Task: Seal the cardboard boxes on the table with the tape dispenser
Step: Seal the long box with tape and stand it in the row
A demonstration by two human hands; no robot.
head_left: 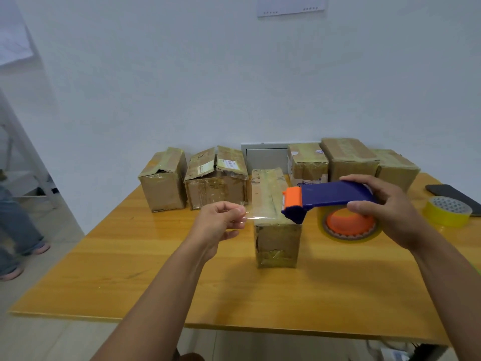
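Observation:
A tall narrow cardboard box [276, 238] stands near the middle of the wooden table [156, 277]. My right hand [385, 212] grips the blue and orange tape dispenser [325, 198], held in the air just right of the box top, its orange roller end pointing left. A clear tape strip [260, 218] runs from the dispenser's mouth leftward across the box's near top edge. My left hand [221, 222] pinches the free end of that strip, left of the box.
Several more cardboard boxes line the back edge: two at the left [162, 182] [216, 182], three at the right [308, 162] [348, 157] [397, 168]. A yellow tape roll [446, 211] and a dark phone [453, 196] lie at the far right. A person's legs [15, 230] stand at the left.

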